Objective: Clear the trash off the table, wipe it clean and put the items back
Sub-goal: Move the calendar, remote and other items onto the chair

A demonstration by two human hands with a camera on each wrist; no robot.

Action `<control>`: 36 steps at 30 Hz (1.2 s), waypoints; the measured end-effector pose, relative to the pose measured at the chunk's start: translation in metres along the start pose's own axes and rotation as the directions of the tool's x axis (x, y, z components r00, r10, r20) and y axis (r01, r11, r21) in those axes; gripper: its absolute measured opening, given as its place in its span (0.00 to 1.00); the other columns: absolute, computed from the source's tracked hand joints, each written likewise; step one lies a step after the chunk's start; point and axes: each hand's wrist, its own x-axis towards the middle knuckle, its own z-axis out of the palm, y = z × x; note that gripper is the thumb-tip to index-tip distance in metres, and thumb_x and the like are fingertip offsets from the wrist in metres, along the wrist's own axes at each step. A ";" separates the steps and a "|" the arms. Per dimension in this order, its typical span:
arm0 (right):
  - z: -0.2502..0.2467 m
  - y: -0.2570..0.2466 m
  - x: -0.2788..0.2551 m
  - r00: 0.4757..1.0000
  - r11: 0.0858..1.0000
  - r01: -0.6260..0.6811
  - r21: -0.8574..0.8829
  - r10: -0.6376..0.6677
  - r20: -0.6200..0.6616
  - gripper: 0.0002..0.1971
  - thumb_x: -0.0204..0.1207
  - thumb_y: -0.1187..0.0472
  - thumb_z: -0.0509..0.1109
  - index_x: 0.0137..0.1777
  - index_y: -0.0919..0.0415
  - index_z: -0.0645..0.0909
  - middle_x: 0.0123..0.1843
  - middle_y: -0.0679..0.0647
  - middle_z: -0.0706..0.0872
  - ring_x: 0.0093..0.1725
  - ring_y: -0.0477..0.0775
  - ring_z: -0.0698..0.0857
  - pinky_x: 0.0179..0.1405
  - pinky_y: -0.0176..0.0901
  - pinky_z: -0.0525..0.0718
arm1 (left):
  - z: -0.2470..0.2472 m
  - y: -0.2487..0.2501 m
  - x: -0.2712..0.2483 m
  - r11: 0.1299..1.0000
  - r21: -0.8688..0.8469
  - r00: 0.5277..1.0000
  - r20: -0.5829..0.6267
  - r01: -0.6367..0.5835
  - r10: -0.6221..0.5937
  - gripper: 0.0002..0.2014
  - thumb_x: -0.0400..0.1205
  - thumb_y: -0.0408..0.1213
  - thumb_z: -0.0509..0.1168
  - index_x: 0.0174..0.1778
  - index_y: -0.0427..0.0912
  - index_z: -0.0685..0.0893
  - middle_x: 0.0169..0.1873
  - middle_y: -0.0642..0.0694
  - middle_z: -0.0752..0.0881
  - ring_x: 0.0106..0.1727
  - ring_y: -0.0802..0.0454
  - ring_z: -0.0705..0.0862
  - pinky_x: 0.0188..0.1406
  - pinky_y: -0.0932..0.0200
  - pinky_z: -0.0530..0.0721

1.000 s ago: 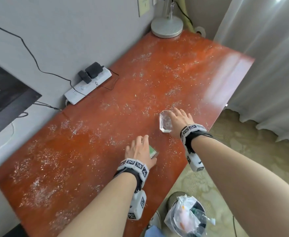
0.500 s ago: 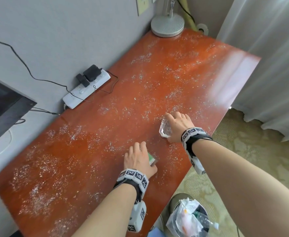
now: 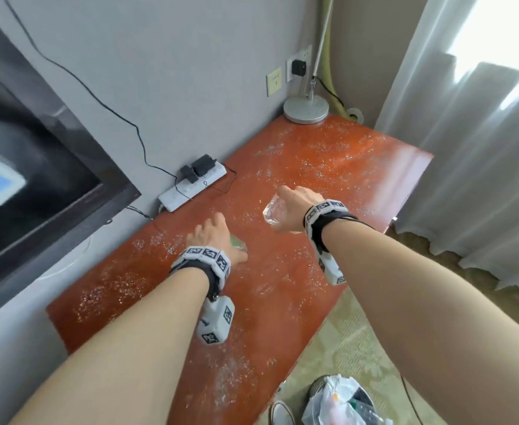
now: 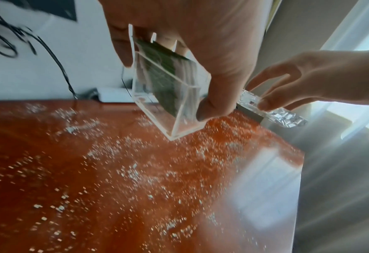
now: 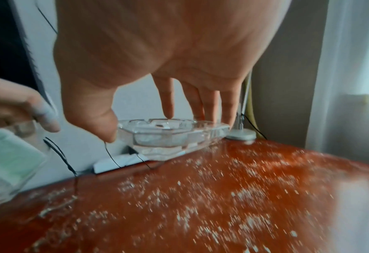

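The reddish-brown table (image 3: 328,167) (image 4: 92,171) (image 5: 244,196) is strewn with fine white crumbs. My left hand (image 3: 213,237) (image 4: 179,42) grips a clear acrylic box (image 4: 168,89) (image 3: 238,243) (image 5: 8,162) holding green and white packets, lifted above the table and tilted. My right hand (image 3: 292,207) (image 5: 157,68) (image 4: 298,82) holds a clear glass ashtray (image 5: 170,137) (image 3: 272,210) (image 4: 272,113) from above, thumb on one side and fingers on the other. The ashtray hangs above the tabletop.
A white power strip (image 3: 192,187) with black plugs lies against the wall. A lamp's round base (image 3: 305,110) stands in the far corner. A dark screen (image 3: 31,167) is on the left. A bin with a plastic liner (image 3: 341,403) sits on the floor beside the curtain (image 3: 466,148).
Both hands have risen off the table, the left with the acrylic box and the right with the ashtray. My head has pulled back and up.
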 end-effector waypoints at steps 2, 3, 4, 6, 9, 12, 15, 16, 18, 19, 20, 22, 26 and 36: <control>-0.019 -0.031 -0.020 0.998 0.999 0.039 -0.009 -0.039 -0.043 0.39 0.59 0.38 0.76 0.69 0.51 0.71 0.51 0.53 0.81 0.45 0.57 0.84 0.45 0.57 0.89 | -0.022 -0.023 -0.018 0.999 -0.001 0.999 -0.027 0.033 -0.033 0.49 0.66 0.62 0.76 0.79 0.45 0.63 0.72 0.43 0.76 0.71 0.40 0.76 0.68 0.42 0.75; -0.027 -0.048 -0.031 0.996 0.998 0.058 -0.025 -0.059 -0.066 0.38 0.60 0.39 0.76 0.69 0.51 0.71 0.52 0.53 0.81 0.45 0.57 0.84 0.44 0.56 0.89 | -0.032 -0.035 -0.030 0.999 -0.006 0.998 -0.040 0.051 -0.051 0.49 0.66 0.62 0.76 0.78 0.45 0.64 0.72 0.42 0.76 0.71 0.39 0.76 0.68 0.41 0.76; -0.033 -0.065 -0.044 0.992 0.996 0.082 -0.043 -0.085 -0.093 0.37 0.61 0.40 0.76 0.69 0.51 0.72 0.53 0.53 0.82 0.44 0.58 0.83 0.44 0.54 0.89 | -0.042 -0.048 -0.043 0.998 -0.011 0.996 -0.055 0.067 -0.067 0.48 0.66 0.61 0.76 0.77 0.44 0.64 0.72 0.41 0.76 0.72 0.37 0.76 0.67 0.41 0.76; -0.041 -0.101 -0.068 0.981 0.989 0.130 -0.067 -0.139 -0.138 0.37 0.61 0.39 0.78 0.69 0.51 0.73 0.56 0.53 0.82 0.45 0.58 0.82 0.43 0.51 0.85 | -0.057 -0.077 -0.072 0.995 -0.033 0.990 -0.104 0.098 -0.100 0.46 0.66 0.59 0.76 0.76 0.43 0.65 0.70 0.39 0.77 0.71 0.35 0.76 0.65 0.41 0.77; -0.040 -0.159 -0.109 0.962 0.976 0.188 -0.112 -0.206 -0.179 0.37 0.60 0.37 0.75 0.69 0.49 0.73 0.55 0.52 0.83 0.45 0.60 0.81 0.40 0.49 0.82 | -0.073 -0.126 -0.120 0.985 -0.071 0.972 -0.165 0.155 -0.165 0.43 0.68 0.57 0.74 0.75 0.42 0.65 0.70 0.39 0.77 0.71 0.35 0.76 0.65 0.40 0.76; -0.025 -0.223 -0.153 0.943 0.955 0.245 -0.168 -0.275 -0.185 0.38 0.57 0.38 0.74 0.69 0.46 0.73 0.56 0.54 0.83 0.46 0.62 0.82 0.45 0.52 0.87 | -0.079 -0.188 -0.175 0.973 -0.103 0.954 -0.199 0.206 -0.223 0.46 0.66 0.57 0.72 0.78 0.41 0.64 0.73 0.38 0.76 0.74 0.34 0.74 0.68 0.39 0.77; 0.001 -0.287 -0.201 0.921 0.933 0.295 -0.206 -0.335 -0.200 0.40 0.54 0.36 0.74 0.69 0.47 0.74 0.57 0.55 0.84 0.52 0.63 0.84 0.50 0.54 0.87 | -0.075 -0.253 -0.237 0.955 -0.137 0.939 -0.192 0.263 -0.286 0.49 0.65 0.56 0.73 0.80 0.42 0.62 0.75 0.37 0.74 0.75 0.33 0.74 0.70 0.39 0.77; 0.014 -0.308 -0.217 0.912 0.925 0.316 -0.211 -0.357 -0.203 0.39 0.56 0.37 0.74 0.69 0.47 0.75 0.58 0.55 0.85 0.53 0.63 0.84 0.49 0.52 0.86 | -0.070 -0.275 -0.260 0.950 -0.141 0.934 -0.190 0.279 -0.303 0.48 0.64 0.54 0.72 0.79 0.42 0.63 0.74 0.37 0.75 0.74 0.33 0.74 0.70 0.39 0.78; 0.043 -0.350 -0.249 0.901 0.913 0.348 -0.213 -0.389 -0.191 0.37 0.59 0.40 0.76 0.69 0.49 0.75 0.57 0.55 0.85 0.52 0.61 0.84 0.44 0.49 0.83 | -0.056 -0.316 -0.304 0.944 -0.142 0.925 -0.199 0.299 -0.323 0.45 0.61 0.50 0.69 0.76 0.42 0.65 0.72 0.39 0.76 0.72 0.34 0.75 0.69 0.39 0.78; 0.058 -0.371 -0.265 0.900 0.908 0.363 -0.208 -0.400 -0.175 0.36 0.60 0.41 0.76 0.69 0.50 0.74 0.57 0.56 0.84 0.51 0.61 0.83 0.43 0.49 0.82 | -0.047 -0.336 -0.326 0.941 -0.150 0.922 -0.202 0.305 -0.331 0.44 0.61 0.49 0.68 0.76 0.42 0.65 0.70 0.40 0.78 0.71 0.35 0.76 0.67 0.39 0.79; 0.074 -0.391 -0.282 0.897 0.902 0.382 -0.200 -0.414 -0.154 0.37 0.60 0.41 0.77 0.69 0.50 0.74 0.56 0.56 0.84 0.50 0.60 0.82 0.42 0.49 0.81 | -0.037 -0.356 -0.347 0.939 -0.154 0.920 -0.205 0.308 -0.336 0.42 0.61 0.49 0.68 0.73 0.42 0.67 0.67 0.42 0.80 0.69 0.35 0.78 0.64 0.40 0.80; 0.108 -0.429 -0.315 0.891 0.891 0.416 -0.179 -0.439 -0.114 0.37 0.57 0.41 0.77 0.69 0.49 0.75 0.55 0.54 0.83 0.47 0.59 0.81 0.43 0.49 0.83 | -0.019 -0.395 -0.391 0.937 -0.133 0.924 -0.167 0.324 -0.343 0.36 0.60 0.50 0.69 0.64 0.43 0.69 0.57 0.44 0.84 0.61 0.36 0.81 0.57 0.44 0.82; 0.179 -0.499 -0.366 0.864 0.851 0.494 -0.179 -0.504 -0.016 0.42 0.47 0.38 0.74 0.67 0.45 0.76 0.58 0.52 0.86 0.53 0.61 0.86 0.49 0.53 0.88 | 0.018 -0.464 -0.465 0.909 -0.119 0.912 -0.045 0.400 -0.407 0.33 0.59 0.50 0.73 0.58 0.46 0.68 0.45 0.47 0.80 0.52 0.40 0.80 0.53 0.46 0.82; 0.302 -0.610 -0.392 0.745 0.719 0.666 -0.198 -0.628 0.226 0.44 0.55 0.39 0.79 0.73 0.46 0.71 0.60 0.56 0.84 0.58 0.63 0.85 0.51 0.50 0.85 | 0.103 -0.585 -0.531 0.779 -0.179 0.799 0.133 0.601 -0.586 0.38 0.59 0.55 0.76 0.60 0.46 0.69 0.54 0.46 0.81 0.61 0.37 0.81 0.54 0.46 0.82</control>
